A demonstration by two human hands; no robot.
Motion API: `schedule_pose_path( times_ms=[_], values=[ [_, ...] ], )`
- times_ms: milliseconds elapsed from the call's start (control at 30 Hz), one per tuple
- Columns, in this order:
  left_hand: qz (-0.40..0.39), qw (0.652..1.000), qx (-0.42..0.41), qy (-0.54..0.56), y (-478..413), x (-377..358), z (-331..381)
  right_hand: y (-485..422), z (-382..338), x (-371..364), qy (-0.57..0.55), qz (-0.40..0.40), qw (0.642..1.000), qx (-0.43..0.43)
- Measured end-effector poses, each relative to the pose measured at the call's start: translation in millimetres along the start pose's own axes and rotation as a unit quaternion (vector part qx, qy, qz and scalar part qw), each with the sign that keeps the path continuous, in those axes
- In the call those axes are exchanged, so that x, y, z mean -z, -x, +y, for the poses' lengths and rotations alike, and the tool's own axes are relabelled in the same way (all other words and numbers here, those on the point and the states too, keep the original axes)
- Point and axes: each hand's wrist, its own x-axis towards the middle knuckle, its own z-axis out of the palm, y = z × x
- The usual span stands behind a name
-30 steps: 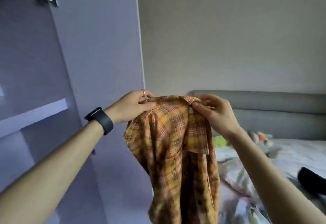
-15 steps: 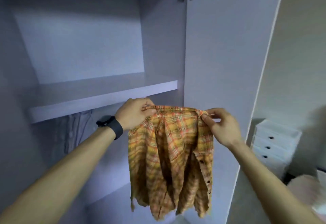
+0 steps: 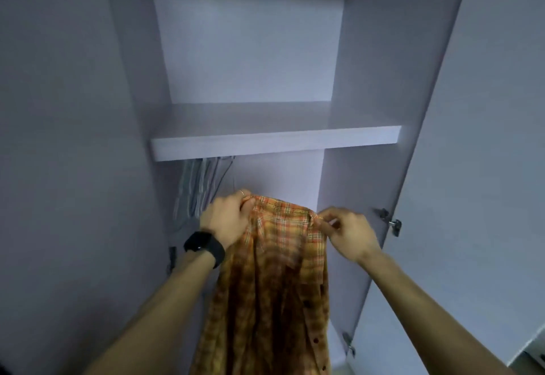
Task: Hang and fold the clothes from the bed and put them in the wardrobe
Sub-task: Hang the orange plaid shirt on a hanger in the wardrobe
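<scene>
Directly ahead, an orange plaid shirt (image 3: 274, 280) is held up by its top edge inside an open wardrobe (image 3: 368, 79). The left hand (image 3: 225, 218), with a black watch (image 3: 204, 244) at its wrist, is clenched round one shoulder; the right hand (image 3: 348, 233) pinches the other. Above both hands a shelf (image 3: 274, 138) is seen. Beyond the left hand, pale hangers (image 3: 197, 185) are hung beneath that shelf.

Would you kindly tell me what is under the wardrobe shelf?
Under the shelf, what look like hangers hang at the left. The plaid shirt, gripped by the left hand and pinched by the right hand, covers the space below; what they hang from is hidden.
</scene>
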Motion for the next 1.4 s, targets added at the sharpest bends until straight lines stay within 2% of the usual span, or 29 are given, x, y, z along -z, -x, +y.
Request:
schedule_pose_path(
  times_ms=[233,333,433,533,700,833,967,1067,1133,1267,1400],
  values=[
    [-0.062,0.99,0.075,-0.106,41,-30,-67,-20,2,-100,-0.001,-0.108,0.994,0.027],
    [-0.045,0.978,0.091,-0.18,54,-34,-78,-29,5,-134,-0.014,-0.138,0.989,0.049],
    [-0.059,0.954,0.088,-0.281,66,-30,-86,-44,3,-164,-0.041,-0.163,0.982,0.087],
    [-0.083,0.933,0.121,-0.328,72,-25,-91,-64,0,-187,-0.059,-0.192,0.971,0.13],
    [-0.054,0.889,0.105,-0.442,67,-14,-81,-112,-13,-205,-0.106,-0.195,0.958,0.183],
    [-0.023,0.841,0.083,-0.534,54,-5,-83,-170,-33,-219,-0.132,-0.174,0.966,0.138],
    [-0.096,0.771,0.146,-0.613,46,5,-90,-210,-51,-246,-0.152,-0.176,0.971,0.058],
    [-0.11,0.713,0.18,-0.669,43,4,-109,-228,-63,-274,-0.172,-0.196,0.966,-0.006],
    [-0.111,0.706,0.18,-0.676,42,5,-112,-238,-67,-286,-0.203,-0.203,0.955,-0.067],
    [-0.074,0.684,0.143,-0.711,46,-1,-132,-256,-67,-312,-0.265,-0.148,0.946,-0.116],
    [-0.021,0.682,0.097,-0.725,50,-3,-140,-262,-63,-315,-0.28,-0.1,0.95,-0.096]
  ],
)
